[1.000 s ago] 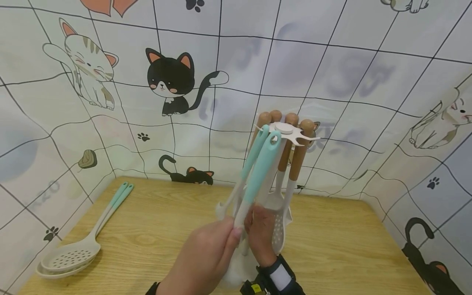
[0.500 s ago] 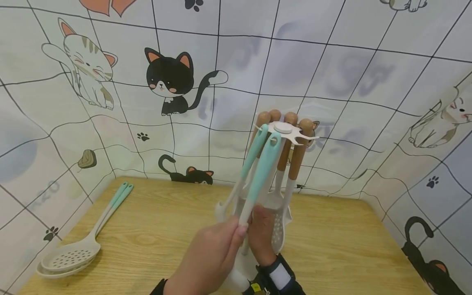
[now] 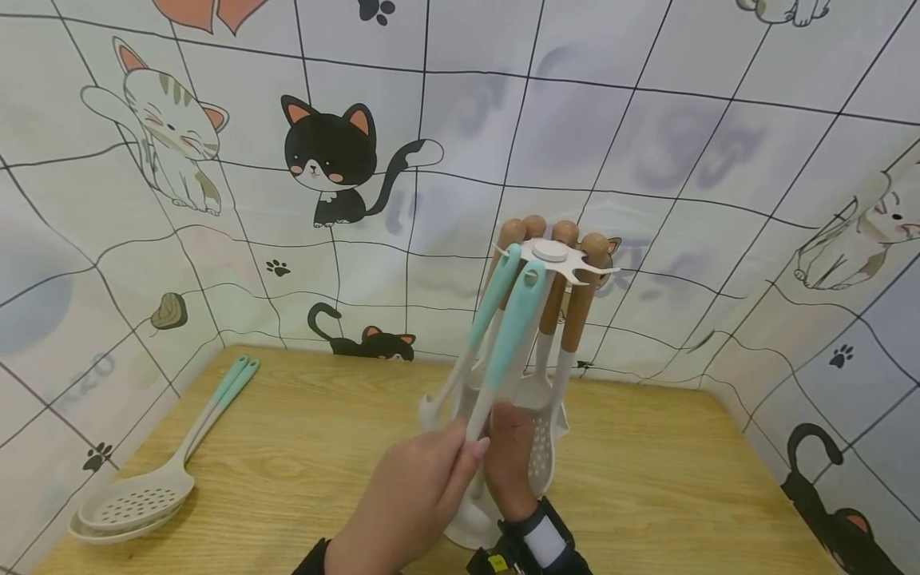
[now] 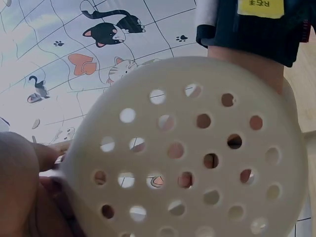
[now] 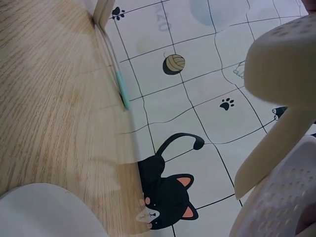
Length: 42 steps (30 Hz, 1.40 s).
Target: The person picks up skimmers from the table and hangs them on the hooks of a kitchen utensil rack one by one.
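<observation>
In the head view my left hand (image 3: 406, 495) pinches the pale neck of a teal-handled skimmer (image 3: 513, 327). Its handle's hole meets a hook of a white rotating utensil stand (image 3: 549, 251). The skimmer's round perforated head (image 4: 192, 136) fills much of the left wrist view. Behind it, my right hand (image 3: 512, 463) grips the stand's post, mostly hidden by the hanging utensils. A second teal-handled utensil (image 3: 494, 299) hangs just left of the skimmer. Several wooden-handled utensils (image 3: 580, 311) hang around the far side, one with a perforated head. The stand's white base (image 5: 44, 217) rests on the table.
Two more teal-handled skimmers (image 3: 172, 471) lie stacked at the left of the wooden table (image 3: 323, 399). A cat-patterned wall covering (image 3: 460, 160) rises behind the table and along both sides.
My left hand has shifted slightly right, and the skimmer's handle end sits a little lower at the hook. More of the stand's base shows. My right hand has stayed in place.
</observation>
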Motion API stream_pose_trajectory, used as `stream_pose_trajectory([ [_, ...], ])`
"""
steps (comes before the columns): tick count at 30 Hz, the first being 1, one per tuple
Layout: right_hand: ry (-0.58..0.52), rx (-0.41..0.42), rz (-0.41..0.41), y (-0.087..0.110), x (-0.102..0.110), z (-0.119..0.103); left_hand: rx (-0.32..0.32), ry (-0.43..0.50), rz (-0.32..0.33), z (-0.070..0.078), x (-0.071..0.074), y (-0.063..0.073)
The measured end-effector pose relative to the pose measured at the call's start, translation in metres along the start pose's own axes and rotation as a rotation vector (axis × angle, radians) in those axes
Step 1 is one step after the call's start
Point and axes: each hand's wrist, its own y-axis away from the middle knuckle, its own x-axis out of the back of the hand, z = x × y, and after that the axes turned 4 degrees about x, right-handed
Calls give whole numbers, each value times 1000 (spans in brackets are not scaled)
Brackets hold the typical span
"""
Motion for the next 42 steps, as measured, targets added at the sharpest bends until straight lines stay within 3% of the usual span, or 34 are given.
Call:
stream_pose_trajectory([
  [5, -7, 36, -22, -1, 1, 0, 41, -17, -53, -1, 3, 1],
  [12, -21, 7, -52, -2, 3, -1, 78, 1, -44, -5, 3, 2],
  [21, -28, 13, -52, 4, 2, 1, 26, -139, 26, -8, 2, 6],
  [25, -22, 14, -40, 6, 2, 2, 30, -160, 27, -7, 5, 6],
  [34, -117, -122, -53, 11, 2, 3, 196, -89, -49, -11, 22, 6],
  [38, -143, -119, -55, 13, 3, 4, 256, -111, -27, -25, 33, 6],
  [42, -174, -66, -65, 14, 3, 7, 330, -148, -9, -49, 49, 7],
])
